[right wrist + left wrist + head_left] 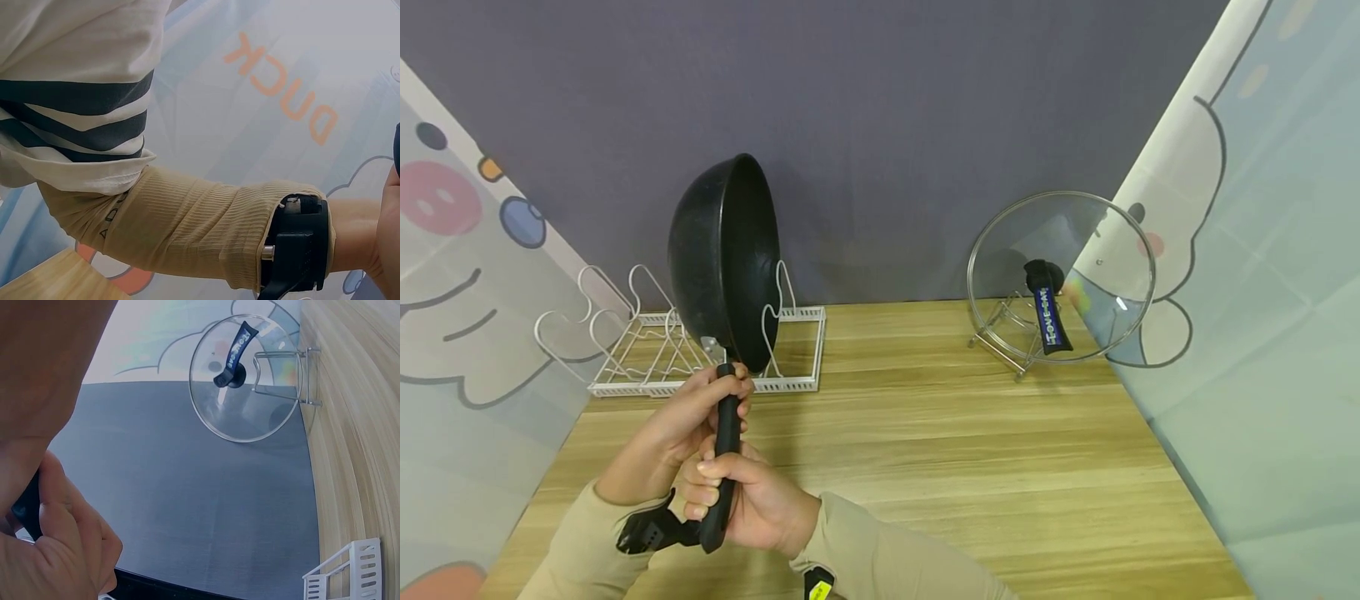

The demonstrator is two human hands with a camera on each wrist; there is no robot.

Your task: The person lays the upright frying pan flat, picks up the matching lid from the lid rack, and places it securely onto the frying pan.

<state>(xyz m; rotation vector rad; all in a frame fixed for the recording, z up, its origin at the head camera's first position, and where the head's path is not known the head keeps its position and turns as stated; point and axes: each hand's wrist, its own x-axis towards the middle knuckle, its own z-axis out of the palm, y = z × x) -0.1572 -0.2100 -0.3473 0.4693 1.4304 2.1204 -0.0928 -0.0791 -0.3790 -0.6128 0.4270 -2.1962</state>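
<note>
Nearest, at about seven o'clock in the head view, the right hand (760, 504) is wrapped round the lower end of the black handle (727, 425); at eight o'clock the left hand (703, 408) is clamped on it higher up, close to the pan; beyond, toward half past nine, the wok (696, 242) stands on edge, its opening facing three o'clock, its lower part among the wire loops of the white rack (786, 384) on the table (962, 450); whether it bears on the rack is unclear; the step in hand seems to be guiding the wok at the rack, and the next move would call for a steady two-handed hold, clear of the loops; off at three o'clock, the glass lid (1051, 279) leans on a wire stand (1000, 352).
</note>
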